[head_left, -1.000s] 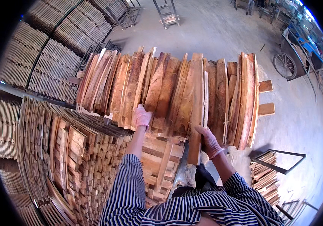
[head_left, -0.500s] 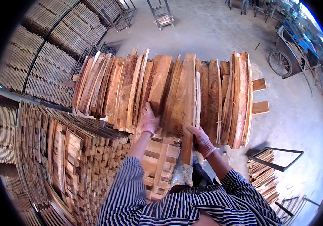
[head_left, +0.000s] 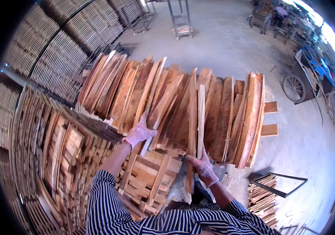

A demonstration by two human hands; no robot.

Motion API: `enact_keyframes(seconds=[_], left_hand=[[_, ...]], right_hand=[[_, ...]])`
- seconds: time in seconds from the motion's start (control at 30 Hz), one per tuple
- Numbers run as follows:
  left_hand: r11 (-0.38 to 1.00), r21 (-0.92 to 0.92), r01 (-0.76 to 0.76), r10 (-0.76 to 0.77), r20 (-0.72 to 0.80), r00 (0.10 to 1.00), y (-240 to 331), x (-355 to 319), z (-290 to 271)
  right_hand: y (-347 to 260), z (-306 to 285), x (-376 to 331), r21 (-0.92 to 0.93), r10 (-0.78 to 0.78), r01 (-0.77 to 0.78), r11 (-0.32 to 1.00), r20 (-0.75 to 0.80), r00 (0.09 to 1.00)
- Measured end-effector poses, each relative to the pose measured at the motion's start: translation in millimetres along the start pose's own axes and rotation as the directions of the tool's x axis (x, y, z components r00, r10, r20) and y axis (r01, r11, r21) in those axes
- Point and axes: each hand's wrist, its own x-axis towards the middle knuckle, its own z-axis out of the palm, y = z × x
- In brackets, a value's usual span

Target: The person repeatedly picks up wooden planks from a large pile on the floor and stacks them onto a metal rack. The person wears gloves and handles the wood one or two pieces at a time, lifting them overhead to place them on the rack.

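My left hand [head_left: 139, 133], in a pale pinkish knit glove, grips the near end of a rough wooden board [head_left: 168, 94], with thumb and fingers on either side. That board slants up and to the right over a wide pile of boards [head_left: 130, 96]. My right hand [head_left: 203, 167], gloved alike, is closed around the near part of a long narrow board [head_left: 191, 125]. A thinner pale strip [head_left: 201, 113] rises beside it from the same hand. Its lower fingers are partly hidden by the wood.
Beneath my arms lies a lower stack of short boards [head_left: 144, 176]. Dense stacked wood [head_left: 67, 156] fills the left, with tall slatted stacks [head_left: 60, 58] behind. Two support beams [head_left: 270, 130] jut out at the pile's right. A wheeled cart [head_left: 295, 88] and a metal frame [head_left: 279, 192] stand farther right.
My left hand has moved left and nearer, and the board in it now leans more. The right hand has drawn its narrow board nearer and turned it more edge-on. The whole view has shifted.
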Motion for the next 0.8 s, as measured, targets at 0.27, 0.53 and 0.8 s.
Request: enact_keyframes(seconds=[0.27,0.53,0.8], left_hand=[[0.797,-0.567,0.208,-0.06,0.268,0.961,53.3,-139.3,30.7],[0.569,-0.82,-0.071,-0.105,-0.158,0.982,-10.0,-313.0,11.6],[0.277,-0.886,-0.372,-0.536,-0.464,0.706,-162.5,-470.1,-60.8]], right_hand=[[47.3,67.3,31.7,0.085,0.213,-0.222,0.971,0.11,0.971],[64.9,148.9,-72.8,-0.26,-0.016,0.149,0.954,0.451,0.892],[54.3,351.2,-173.2,-0.34,0.12,0.828,0.447,0.939,0.321]])
